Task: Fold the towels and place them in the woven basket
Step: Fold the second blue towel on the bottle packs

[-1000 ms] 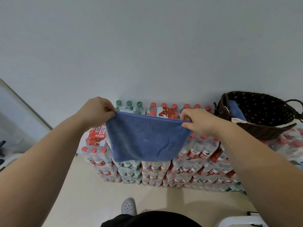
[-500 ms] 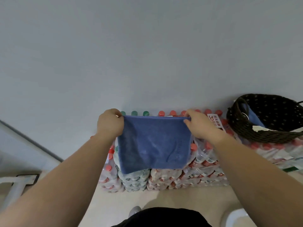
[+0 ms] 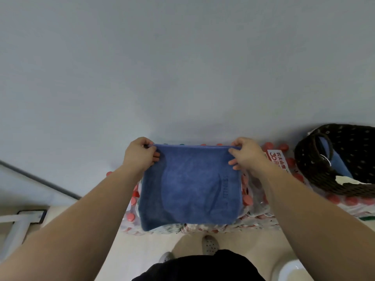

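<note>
Blue towel (image 3: 190,185) hangs doubled over bottle packs (image 3: 253,207), woven basket (image 3: 304,169) off right | grip: left hand (image 3: 140,155), right hand (image 3: 246,154) each pinch a top corner | risk: layers may slip apart if one pinch slackens

Stacked water-bottle packs (image 3: 256,209) apparently carry the woven basket (image 3: 301,159).

A plain room with bottled water stacked against the wall.
A smooth, pale grey-blue wall (image 3: 182,67) fills the upper half under soft, even light. At its foot stand shrink-wrapped packs of clear water bottles with red caps (image 3: 255,207), piled in layers on a glossy beige floor (image 3: 140,252). A dark grey strip (image 3: 40,180) slants along the left, above a white metal frame (image 3: 18,224).
</note>
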Tool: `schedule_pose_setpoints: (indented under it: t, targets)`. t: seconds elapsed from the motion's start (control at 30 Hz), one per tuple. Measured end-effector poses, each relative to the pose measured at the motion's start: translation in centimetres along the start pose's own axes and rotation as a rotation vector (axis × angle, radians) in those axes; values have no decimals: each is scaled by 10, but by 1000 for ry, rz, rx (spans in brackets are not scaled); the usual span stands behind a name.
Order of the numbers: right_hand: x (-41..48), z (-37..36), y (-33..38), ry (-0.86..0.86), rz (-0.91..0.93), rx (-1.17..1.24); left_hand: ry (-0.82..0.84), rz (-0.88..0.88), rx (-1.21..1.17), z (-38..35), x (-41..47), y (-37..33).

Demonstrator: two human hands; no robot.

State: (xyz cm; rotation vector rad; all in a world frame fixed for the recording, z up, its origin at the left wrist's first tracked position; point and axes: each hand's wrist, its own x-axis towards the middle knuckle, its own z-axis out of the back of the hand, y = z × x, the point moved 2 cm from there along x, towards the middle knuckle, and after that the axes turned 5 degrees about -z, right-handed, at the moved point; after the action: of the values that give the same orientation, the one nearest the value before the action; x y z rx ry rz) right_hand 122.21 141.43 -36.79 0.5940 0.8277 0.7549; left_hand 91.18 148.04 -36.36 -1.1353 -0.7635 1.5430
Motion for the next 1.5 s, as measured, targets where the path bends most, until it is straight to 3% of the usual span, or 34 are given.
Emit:
schedule_pose_setpoints:
  t: [0.2,0.43,0.73,0.87,1.07,1.33,1.5]
  targets:
    - [33,8,17,-32,117,-14,-41,-182,106,-2,30,-17]
    - [41,21,22,-128,341,-189,-96,-329,329,-5,34,-33]
    - [-44,23,-15,-137,512,-245,-119,-371,371,21,-36,13]
    - [-81,11,-46,-127,567,-362,-85,-529,534,31,-63,48]
    - [-102,-10,-81,-140,539,-462,7,-773,674,33,-81,73]
    - [-108,-29,-96,-152,563,-521,46,-807,758,33,-83,89]
    - [-107,-31,-100,-129,465,-527,94,-789,829,37,-80,91]
